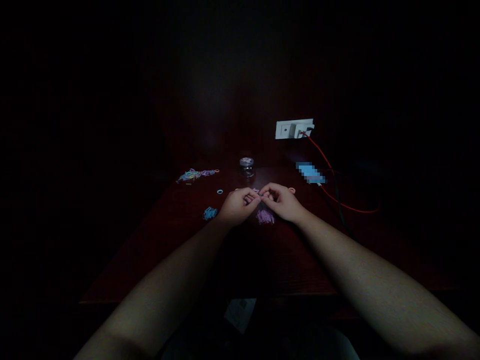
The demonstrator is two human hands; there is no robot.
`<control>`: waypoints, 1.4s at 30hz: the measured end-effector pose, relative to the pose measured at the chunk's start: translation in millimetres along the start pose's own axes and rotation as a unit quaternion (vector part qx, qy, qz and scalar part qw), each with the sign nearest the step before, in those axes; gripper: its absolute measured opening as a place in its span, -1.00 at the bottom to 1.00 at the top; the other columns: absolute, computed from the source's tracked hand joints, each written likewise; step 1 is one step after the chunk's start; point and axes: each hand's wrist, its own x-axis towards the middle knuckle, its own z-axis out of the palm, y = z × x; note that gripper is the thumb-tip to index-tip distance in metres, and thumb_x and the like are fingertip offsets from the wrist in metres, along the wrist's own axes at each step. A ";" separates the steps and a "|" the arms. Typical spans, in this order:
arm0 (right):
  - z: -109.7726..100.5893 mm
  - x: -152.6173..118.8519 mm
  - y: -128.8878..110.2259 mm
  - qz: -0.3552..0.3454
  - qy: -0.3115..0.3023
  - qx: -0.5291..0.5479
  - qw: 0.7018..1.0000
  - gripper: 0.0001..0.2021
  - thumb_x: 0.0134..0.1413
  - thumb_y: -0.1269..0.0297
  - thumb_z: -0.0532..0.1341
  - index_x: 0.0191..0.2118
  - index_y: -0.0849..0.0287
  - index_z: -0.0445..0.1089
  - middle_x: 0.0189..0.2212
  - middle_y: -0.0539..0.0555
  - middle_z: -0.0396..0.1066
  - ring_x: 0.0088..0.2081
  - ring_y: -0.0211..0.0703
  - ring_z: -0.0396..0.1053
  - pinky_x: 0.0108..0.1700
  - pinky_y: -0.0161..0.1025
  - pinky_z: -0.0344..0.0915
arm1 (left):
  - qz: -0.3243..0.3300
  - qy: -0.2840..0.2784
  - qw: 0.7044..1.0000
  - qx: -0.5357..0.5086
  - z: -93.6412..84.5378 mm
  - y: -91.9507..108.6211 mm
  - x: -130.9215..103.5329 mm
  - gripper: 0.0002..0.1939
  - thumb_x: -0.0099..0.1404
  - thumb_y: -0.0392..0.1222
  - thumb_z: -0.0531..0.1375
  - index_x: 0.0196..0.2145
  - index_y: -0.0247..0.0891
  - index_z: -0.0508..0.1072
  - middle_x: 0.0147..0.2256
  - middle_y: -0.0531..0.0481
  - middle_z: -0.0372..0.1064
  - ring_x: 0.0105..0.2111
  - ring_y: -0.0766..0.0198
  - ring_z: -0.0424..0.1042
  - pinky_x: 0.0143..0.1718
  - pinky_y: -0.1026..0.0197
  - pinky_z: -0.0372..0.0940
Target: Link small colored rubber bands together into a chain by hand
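Note:
My left hand (240, 205) and my right hand (280, 201) meet over the table, thumbs and fingertips pinched together. Whatever is between the fingertips is too small and dark to make out. Just below them lies a pile of purple elastic bands (265, 216). To the left of my left hand sit a heap of blue elastic bands (210, 213) and a single light blue band (220, 192). An orange band (292, 190) lies just beyond my right hand. Bits of pink and orange show behind my fingers, partly hidden.
A small clear jar with a lid (246, 167) stands behind my hands. Mixed coloured bands (195, 174) are heaped at the back left. At the right lies a blurred blue device (310, 172), its red cable (326, 162) running to a wall socket (287, 129). The surroundings are very dark.

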 end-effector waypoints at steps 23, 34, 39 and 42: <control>-1.5 -1.1 -0.3 0.001 0.011 -0.017 1.000 -0.95 -0.02 0.36 0.16 -0.40 0.19 0.24 -0.60 -0.10 0.12 -0.57 -0.35 0.04 -0.53 -0.35 -0.02 | -0.018 0.009 1.000 -0.005 0.4 1.4 1.0 -0.85 0.17 -0.17 0.17 -0.37 -0.30 0.46 -0.43 -0.01 0.45 -0.47 0.37 0.37 -0.45 0.34 0.28; -2.1 -1.2 -3.0 -0.003 0.008 -0.026 1.000 -0.95 -0.09 0.43 0.14 -0.42 0.19 0.23 -0.58 -0.09 0.13 -0.56 -0.34 0.06 -0.50 -0.35 0.02 | -0.021 0.012 1.000 -0.004 0.8 2.7 0.6 -0.85 0.18 -0.17 0.17 -0.37 -0.31 0.46 -0.44 -0.01 0.45 -0.48 0.37 0.37 -0.47 0.35 0.27; -1.4 -1.2 -3.1 0.004 0.002 -0.010 1.000 -0.94 -0.07 0.39 0.15 -0.39 0.19 0.25 -0.59 -0.10 0.13 -0.57 -0.35 0.05 -0.52 -0.36 0.00 | -0.025 0.009 1.000 -0.012 0.6 3.0 0.8 -0.85 0.18 -0.17 0.17 -0.37 -0.31 0.46 -0.43 -0.02 0.45 -0.47 0.37 0.37 -0.47 0.35 0.27; -0.9 -1.5 -2.7 0.008 -0.008 -0.007 1.000 -0.92 -0.04 0.34 0.18 -0.37 0.20 0.27 -0.59 -0.09 0.15 -0.58 -0.35 0.05 -0.53 -0.36 0.00 | -0.023 0.010 1.000 -0.010 0.6 2.5 1.0 -0.86 0.17 -0.18 0.17 -0.37 -0.31 0.46 -0.42 -0.02 0.45 -0.46 0.36 0.38 -0.46 0.35 0.28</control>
